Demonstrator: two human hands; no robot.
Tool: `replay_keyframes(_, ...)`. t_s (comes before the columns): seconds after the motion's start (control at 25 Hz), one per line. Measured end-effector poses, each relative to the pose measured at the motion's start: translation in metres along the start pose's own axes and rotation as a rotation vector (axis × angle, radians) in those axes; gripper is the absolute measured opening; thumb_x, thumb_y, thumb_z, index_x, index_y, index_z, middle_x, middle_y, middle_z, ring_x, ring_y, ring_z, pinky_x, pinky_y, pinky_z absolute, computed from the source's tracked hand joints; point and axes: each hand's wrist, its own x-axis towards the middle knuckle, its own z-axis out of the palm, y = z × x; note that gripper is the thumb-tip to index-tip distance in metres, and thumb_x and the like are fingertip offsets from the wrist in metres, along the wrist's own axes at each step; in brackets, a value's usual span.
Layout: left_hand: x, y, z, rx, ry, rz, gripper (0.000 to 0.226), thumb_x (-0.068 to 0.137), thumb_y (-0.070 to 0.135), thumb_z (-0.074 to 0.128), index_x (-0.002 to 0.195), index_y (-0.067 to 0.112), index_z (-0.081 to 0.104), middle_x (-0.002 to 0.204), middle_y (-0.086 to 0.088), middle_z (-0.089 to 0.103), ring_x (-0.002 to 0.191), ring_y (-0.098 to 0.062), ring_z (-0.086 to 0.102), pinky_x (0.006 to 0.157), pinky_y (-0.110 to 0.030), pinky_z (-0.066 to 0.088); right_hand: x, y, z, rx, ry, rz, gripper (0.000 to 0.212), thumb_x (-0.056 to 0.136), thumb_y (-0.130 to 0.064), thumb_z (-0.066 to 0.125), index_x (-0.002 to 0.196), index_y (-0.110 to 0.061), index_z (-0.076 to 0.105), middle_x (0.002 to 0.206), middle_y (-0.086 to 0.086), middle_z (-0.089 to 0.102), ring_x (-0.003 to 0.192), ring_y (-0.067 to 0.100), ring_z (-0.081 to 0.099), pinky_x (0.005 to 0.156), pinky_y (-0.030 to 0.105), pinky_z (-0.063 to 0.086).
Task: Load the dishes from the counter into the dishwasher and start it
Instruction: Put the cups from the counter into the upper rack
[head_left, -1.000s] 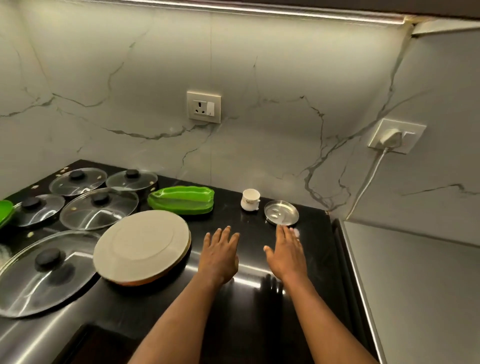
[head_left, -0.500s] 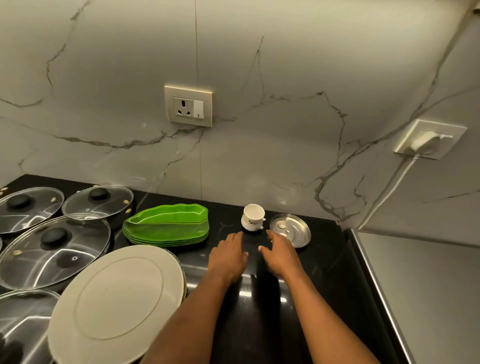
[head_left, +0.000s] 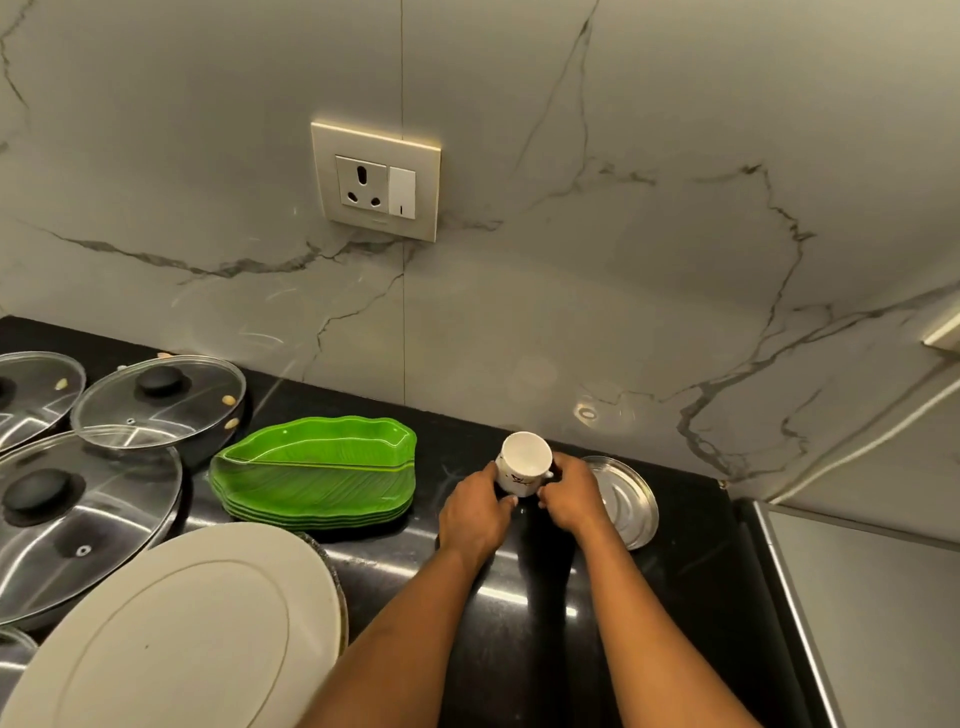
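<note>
My left hand (head_left: 475, 512) and right hand (head_left: 569, 496) meet at the back of the tabletop (head_left: 675, 597), and between them sits the small white ceramic cup (head_left: 523, 462) with a dark mark on its side. The left hand's fingers curl against the cup's left wall. The right hand's fingers close in on the right, where the little handle juts out. So both hands have hold of it and neither is nearer. The cup lies just beyond my knuckles, towards the wall, tipped so its open mouth faces up and back at me. I cannot tell whether its base is touching the tabletop.

I judge the next move turns on that tilt: the cup has to come away towards me, mouth kept clear of the fingers.

Just right of the right hand, partly under it, lies a round shallow steel plate (head_left: 631, 499). To the left, near but apart, is a stack of green leaf-shaped plates (head_left: 317, 470). Further left are a large white oval platter (head_left: 171, 634) and glass pan lids with black knobs (head_left: 156, 402). The dishwasher is not in view.
</note>
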Motion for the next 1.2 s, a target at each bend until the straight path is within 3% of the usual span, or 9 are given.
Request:
replay_keyframes(0.08, 0.004, 0.003, 0.008, -0.059, 0.027, -0.029, 0.036, 0.085, 0.038, 0.069, 0.118, 0.025, 0.06, 0.113, -0.003, 0.07, 0.108, -0.03, 0.063, 0.083, -0.037, 0.051, 0.002, 0.003, 0.001, 0.022, 0.006, 0.018, 0.037, 0.073, 0.007, 0.059, 0.104, -0.011, 0.068, 0.087, 0.003, 0.068, 0.079, 0.022, 0.062, 0.079, 0.041, 0.053)
replay_keyframes(0.24, 0.003, -0.001, 0.004, -0.1, 0.057, -0.03, 0.037, 0.084, 0.038, 0.071, 0.118, 0.027, 0.064, 0.112, -0.003, 0.072, 0.108, -0.03, 0.063, 0.078, -0.033, 0.046, -0.008, 0.001, 0.001, 0.061, 0.065, 0.003, 0.038, 0.077, 0.002, 0.065, 0.112, -0.012, 0.067, 0.104, 0.002, 0.068, 0.098, 0.02, 0.062, 0.088, 0.039, 0.051)
replay_keyframes(0.36, -0.008, -0.009, -0.01, -0.099, 0.023, 0.042, 0.039, 0.083, 0.033, 0.071, 0.121, 0.03, 0.064, 0.114, 0.001, 0.072, 0.11, -0.029, 0.063, 0.084, -0.036, 0.051, -0.027, -0.001, -0.004, 0.09, 0.068, -0.028, 0.039, 0.076, 0.002, 0.069, 0.113, -0.011, 0.067, 0.107, 0.0, 0.069, 0.099, 0.019, 0.064, 0.09, 0.043, 0.053)
replay_keyframes(0.52, -0.03, -0.017, -0.032, -0.109, -0.026, 0.128, 0.049, 0.076, 0.032, 0.073, 0.124, 0.024, 0.066, 0.115, -0.001, 0.073, 0.11, -0.025, 0.066, 0.092, -0.04, 0.052, -0.06, -0.005, -0.015, 0.145, 0.003, -0.071, 0.036, 0.074, 0.006, 0.074, 0.107, -0.008, 0.067, 0.094, -0.001, 0.068, 0.093, 0.02, 0.066, 0.086, 0.042, 0.056)
replay_keyframes(0.76, -0.098, -0.013, -0.039, -0.09, -0.061, 0.173, 0.056, 0.075, 0.034, 0.078, 0.128, 0.023, 0.065, 0.118, 0.003, 0.071, 0.11, -0.018, 0.066, 0.097, -0.041, 0.051, -0.131, 0.019, -0.024, 0.176, 0.034, -0.127, 0.041, 0.068, -0.005, 0.083, 0.106, -0.01, 0.068, 0.103, 0.004, 0.071, 0.096, 0.019, 0.067, 0.087, 0.046, 0.056)
replay_keyframes(1.0, -0.192, 0.001, -0.011, -0.082, -0.018, 0.17, 0.053, 0.076, 0.025, 0.082, 0.127, 0.023, 0.067, 0.117, 0.004, 0.072, 0.11, -0.016, 0.065, 0.095, -0.034, 0.05, -0.22, 0.059, -0.049, 0.202, 0.048, -0.139, 0.041, 0.069, -0.005, 0.083, 0.107, -0.009, 0.069, 0.105, 0.003, 0.071, 0.096, 0.015, 0.067, 0.085, 0.037, 0.056)
replay_keyframes(1.2, -0.286, 0.01, 0.021, -0.178, 0.014, 0.127, 0.051, 0.075, 0.02, 0.083, 0.124, 0.019, 0.068, 0.116, 0.003, 0.072, 0.111, -0.014, 0.064, 0.096, -0.032, 0.049, -0.293, 0.107, -0.066, 0.206, 0.057, -0.163, 0.036, 0.069, -0.008, 0.084, 0.102, -0.01, 0.071, 0.101, 0.004, 0.073, 0.088, 0.013, 0.067, 0.07, 0.029, 0.051)
